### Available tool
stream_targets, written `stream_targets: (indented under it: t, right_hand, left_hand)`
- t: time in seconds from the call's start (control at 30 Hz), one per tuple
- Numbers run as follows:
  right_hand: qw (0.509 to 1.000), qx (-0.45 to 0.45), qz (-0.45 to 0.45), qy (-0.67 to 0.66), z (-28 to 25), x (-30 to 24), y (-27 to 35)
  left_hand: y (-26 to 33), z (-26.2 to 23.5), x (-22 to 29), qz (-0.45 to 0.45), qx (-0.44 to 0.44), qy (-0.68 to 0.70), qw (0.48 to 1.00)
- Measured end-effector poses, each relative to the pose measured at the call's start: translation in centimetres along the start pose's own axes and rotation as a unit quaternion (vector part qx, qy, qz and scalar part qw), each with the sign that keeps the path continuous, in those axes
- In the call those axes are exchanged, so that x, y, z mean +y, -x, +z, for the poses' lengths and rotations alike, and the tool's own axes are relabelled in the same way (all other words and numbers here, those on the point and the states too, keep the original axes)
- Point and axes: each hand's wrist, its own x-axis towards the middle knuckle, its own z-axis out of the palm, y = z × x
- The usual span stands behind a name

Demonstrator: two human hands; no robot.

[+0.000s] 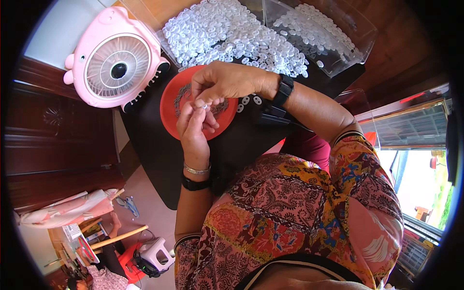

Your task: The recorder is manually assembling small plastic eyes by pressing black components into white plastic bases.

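My left hand (194, 133) and my right hand (224, 82) meet fingertip to fingertip above a red bowl (170, 118). A small white plastic piece (205, 107) shows in the pinch of my left thumb and finger. The fingers of my right hand are pinched against it from above; whatever they hold is too small or hidden to make out. Small grey metal-looking parts (222, 106) lie inside the bowl, partly covered by my hands. A few loose white two-holed ovals (257, 100) rest on the black table (164, 164) beside the bowl, below my right wrist.
Behind the bowl spreads a large heap of white two-holed ovals (217, 29). A clear plastic bin (338, 65) at the far right holds more. A pink animal-shaped fan (111, 21) stands at the left. A black object (278, 117) sits near my right forearm.
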Motion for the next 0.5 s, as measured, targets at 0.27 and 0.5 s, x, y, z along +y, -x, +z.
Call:
stream_targets:
  t: [0.27, 0.5]
  right_hand:
    - [0.997, 0.033, -0.022, -0.064, 1.1, 0.3, -0.9]
    - [0.999, 0.049, -0.011, -0.010, 1.1, 0.4, -1.0]
  left_hand:
    - [-0.4, -0.9, 0.1, 0.027, -0.020, 0.063, 0.997]
    - [-0.4, -1.7, 0.3, 0.037, 0.005, 0.067, 0.997]
